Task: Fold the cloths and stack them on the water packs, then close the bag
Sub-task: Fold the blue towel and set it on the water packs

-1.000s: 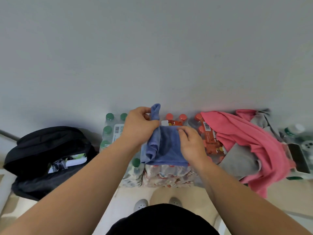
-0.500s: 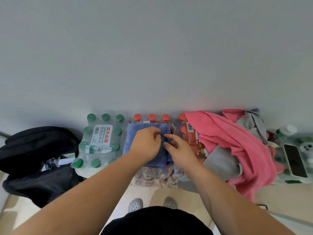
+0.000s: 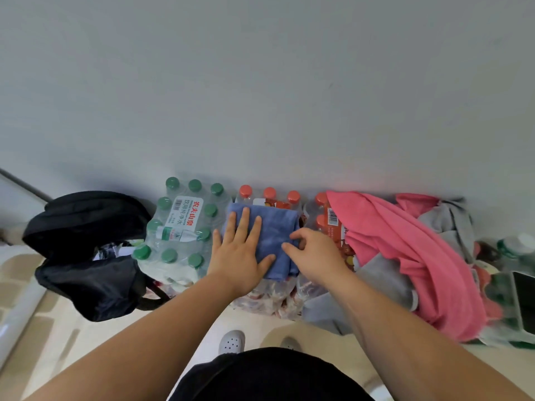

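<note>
A folded blue cloth [image 3: 275, 227] lies on top of the red-capped water pack [image 3: 269, 193]. My left hand [image 3: 240, 253] presses flat on its left half, fingers straight and spread. My right hand [image 3: 314, 251] rests at the cloth's right edge with fingers loosely curled; its fingertips touch the fabric. To the right, a pink cloth [image 3: 405, 250] and a grey cloth [image 3: 382, 282] lie unfolded in a heap over another red-capped pack [image 3: 324, 218]. A black bag [image 3: 84, 250] sits open on the floor at the left.
A green-capped water pack [image 3: 179, 224] stands between the bag and the blue cloth. More bottles and a dark phone-like slab [image 3: 524, 299] lie at the far right. A plain wall rises behind everything. My shoes [image 3: 231, 341] stand on the pale floor below.
The blue cloth, lifted and being folded a second ago, now lies folded flat on the pack. My left hand has opened and flattened on it; my right hand has shifted to its right edge.
</note>
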